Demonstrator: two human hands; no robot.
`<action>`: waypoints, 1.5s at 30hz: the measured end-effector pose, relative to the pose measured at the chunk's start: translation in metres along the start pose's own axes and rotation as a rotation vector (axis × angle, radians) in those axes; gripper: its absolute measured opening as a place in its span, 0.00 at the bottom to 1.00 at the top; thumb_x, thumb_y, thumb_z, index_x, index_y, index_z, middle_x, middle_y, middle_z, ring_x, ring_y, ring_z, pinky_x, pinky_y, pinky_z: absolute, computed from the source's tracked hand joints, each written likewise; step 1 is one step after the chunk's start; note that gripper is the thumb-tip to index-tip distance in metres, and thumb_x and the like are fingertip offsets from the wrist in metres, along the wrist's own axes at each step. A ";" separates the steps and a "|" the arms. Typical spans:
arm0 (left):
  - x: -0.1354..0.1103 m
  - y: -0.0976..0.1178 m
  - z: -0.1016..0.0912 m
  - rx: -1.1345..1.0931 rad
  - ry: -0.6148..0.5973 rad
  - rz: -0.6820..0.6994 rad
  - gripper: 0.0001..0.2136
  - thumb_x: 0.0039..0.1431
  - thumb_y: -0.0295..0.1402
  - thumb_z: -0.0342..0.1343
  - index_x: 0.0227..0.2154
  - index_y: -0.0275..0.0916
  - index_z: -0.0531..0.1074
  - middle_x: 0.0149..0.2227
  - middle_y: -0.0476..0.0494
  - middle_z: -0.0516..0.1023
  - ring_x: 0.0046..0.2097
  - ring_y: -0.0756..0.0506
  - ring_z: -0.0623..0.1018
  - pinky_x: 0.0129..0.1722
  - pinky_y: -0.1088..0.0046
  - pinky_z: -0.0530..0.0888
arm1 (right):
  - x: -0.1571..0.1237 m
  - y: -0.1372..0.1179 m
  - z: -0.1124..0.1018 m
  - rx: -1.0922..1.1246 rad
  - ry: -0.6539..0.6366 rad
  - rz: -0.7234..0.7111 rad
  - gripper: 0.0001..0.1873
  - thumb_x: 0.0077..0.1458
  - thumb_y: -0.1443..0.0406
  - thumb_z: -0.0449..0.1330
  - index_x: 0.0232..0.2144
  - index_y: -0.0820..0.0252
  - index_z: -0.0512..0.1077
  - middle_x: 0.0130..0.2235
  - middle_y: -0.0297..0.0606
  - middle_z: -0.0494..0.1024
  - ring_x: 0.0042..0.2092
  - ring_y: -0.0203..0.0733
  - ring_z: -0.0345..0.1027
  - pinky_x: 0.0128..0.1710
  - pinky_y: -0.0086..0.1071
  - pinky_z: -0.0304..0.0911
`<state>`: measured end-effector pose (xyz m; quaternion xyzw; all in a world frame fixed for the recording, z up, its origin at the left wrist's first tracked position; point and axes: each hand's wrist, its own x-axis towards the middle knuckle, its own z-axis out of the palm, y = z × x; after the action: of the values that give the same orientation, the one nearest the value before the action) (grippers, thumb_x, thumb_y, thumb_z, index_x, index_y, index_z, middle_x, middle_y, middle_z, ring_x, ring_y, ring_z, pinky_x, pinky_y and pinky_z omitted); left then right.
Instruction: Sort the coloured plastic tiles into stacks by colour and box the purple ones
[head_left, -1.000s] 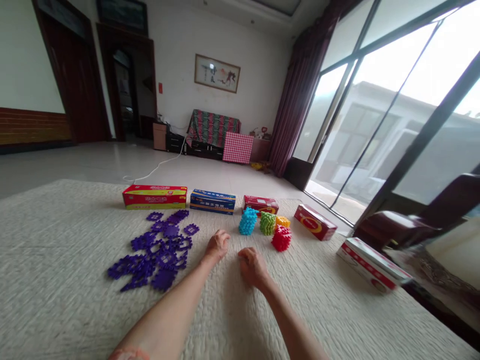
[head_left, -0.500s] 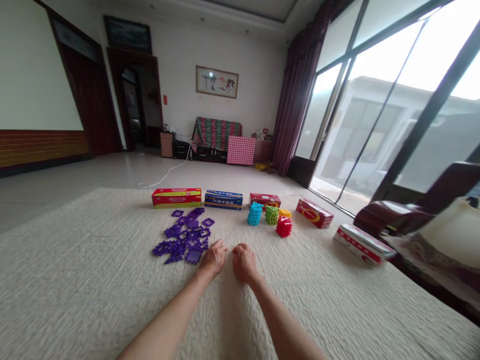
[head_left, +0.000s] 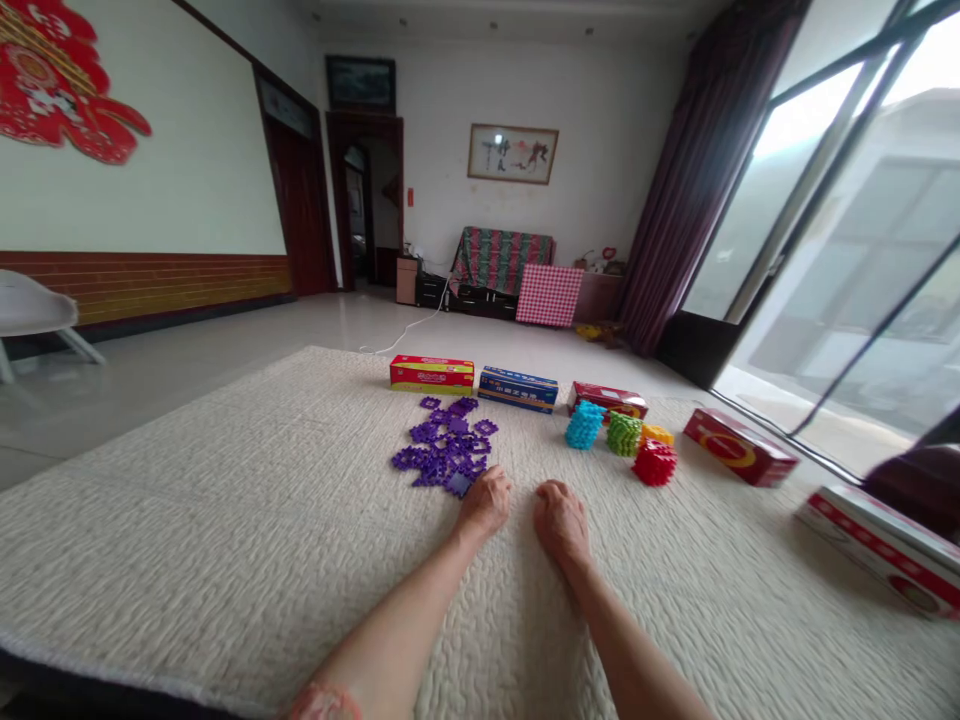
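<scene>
Tiles (head_left: 457,426), the purple ones: where do they lie?

Heaped and overlapping on the pale mat (head_left: 255,520), just below the centre of the frame, with a blue box (head_left: 518,388) above them and to the right.

And the hands?

Left hand (head_left: 486,500) sits at the heap's lower right corner; I can't tell whether it touches the nearest tile. Right hand (head_left: 562,515) rests further right, apart from the heap and below the blue cube (head_left: 584,426).

Are the fingers holding anything?

They curl downward on both hands. Their tips are turned away, so I can't tell if either pinches something.

How would a tile handle?

Light and stiff, I'd judge, probably thin plastic. The toothed rims should give good grip, though they may snag a neighbour, and the hollow-centred ones look likelier to flex.

Where to take hold?

By two opposite edges, between thumb and fingertip, starting with a loose one at the heap's border.
</scene>
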<state>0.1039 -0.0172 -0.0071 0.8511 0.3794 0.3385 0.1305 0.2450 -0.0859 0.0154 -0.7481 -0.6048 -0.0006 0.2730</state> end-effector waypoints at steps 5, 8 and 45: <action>0.002 0.001 -0.002 0.001 0.009 -0.002 0.12 0.55 0.22 0.44 0.27 0.36 0.72 0.34 0.41 0.72 0.39 0.46 0.71 0.43 0.70 0.69 | 0.001 0.001 0.001 -0.046 -0.001 -0.004 0.14 0.54 0.71 0.48 0.37 0.59 0.72 0.46 0.43 0.73 0.49 0.44 0.64 0.48 0.35 0.52; 0.003 0.001 -0.004 0.009 0.010 -0.006 0.12 0.56 0.22 0.43 0.28 0.36 0.73 0.34 0.40 0.72 0.39 0.46 0.72 0.43 0.70 0.69 | 0.002 0.003 0.003 -0.060 -0.004 -0.005 0.14 0.54 0.70 0.48 0.38 0.60 0.71 0.47 0.43 0.73 0.49 0.45 0.64 0.48 0.35 0.52; 0.020 -0.087 -0.027 0.265 0.208 -0.291 0.18 0.57 0.36 0.44 0.43 0.34 0.74 0.45 0.38 0.78 0.49 0.41 0.75 0.52 0.66 0.68 | 0.028 -0.061 0.064 0.301 0.071 -0.144 0.33 0.45 0.63 0.60 0.55 0.60 0.59 0.51 0.46 0.69 0.52 0.50 0.63 0.52 0.43 0.58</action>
<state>0.0471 0.0555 -0.0188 0.7576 0.5508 0.3493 0.0254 0.1760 -0.0272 -0.0044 -0.6530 -0.6400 0.0441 0.4026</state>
